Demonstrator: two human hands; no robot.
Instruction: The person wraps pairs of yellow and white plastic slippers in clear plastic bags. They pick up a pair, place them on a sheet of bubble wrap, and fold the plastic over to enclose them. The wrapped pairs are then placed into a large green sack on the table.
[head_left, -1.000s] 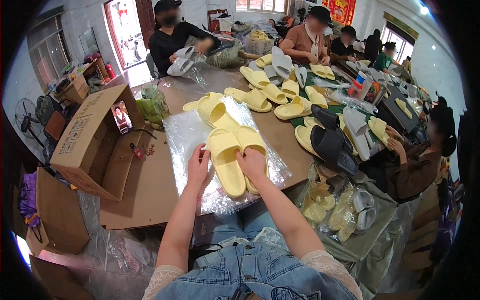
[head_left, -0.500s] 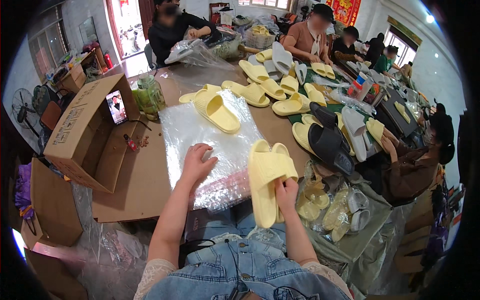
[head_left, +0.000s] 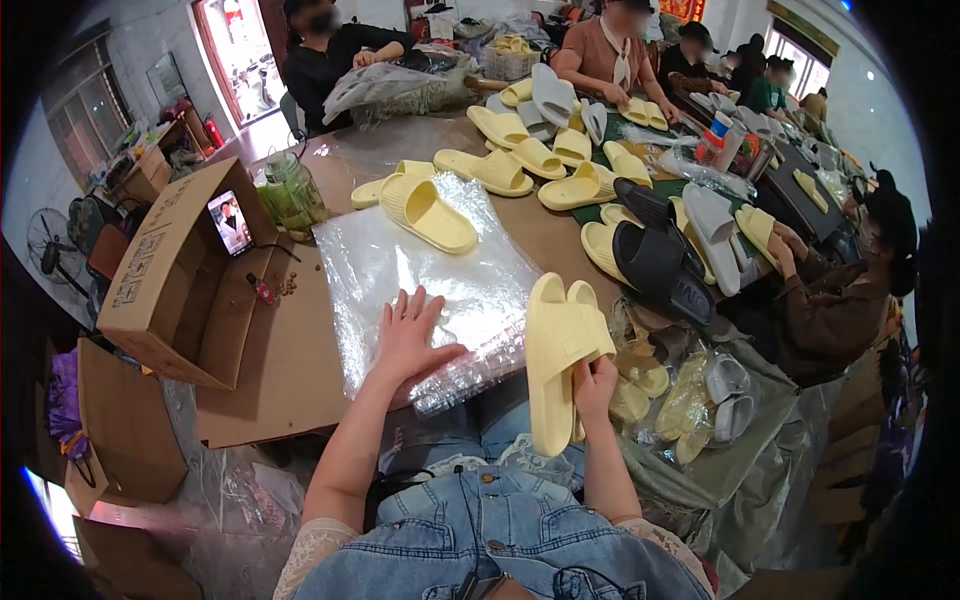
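Observation:
A stack of clear plastic bags [head_left: 365, 275] lies on the cardboard-covered table in front of me. My left hand [head_left: 410, 335] rests on its near part, fingers spread and palm down, with a ring on one finger. My right hand [head_left: 596, 388] grips a pair of pale yellow slide slippers [head_left: 562, 340], held upright side by side just off the table's near edge. Its fingers are partly hidden behind the slippers. Another yellow slide slipper [head_left: 440, 215] sits on the far end of the bags, beside a second yellow one [head_left: 368, 194].
To the left, an open carton [head_left: 165, 290] holds a propped phone [head_left: 231, 222]; a glass jar [head_left: 290, 195] stands behind it. Several yellow, grey and black slippers [head_left: 660, 270] pile up at right. Bagged slippers [head_left: 685, 405] lie lower right. Co-workers [head_left: 345, 65] sit around the table.
My left hand has flattened and spread its fingers on the bags. My right hand has shifted the slipper pair slightly to the right, still gripping it. The view has moved a little.

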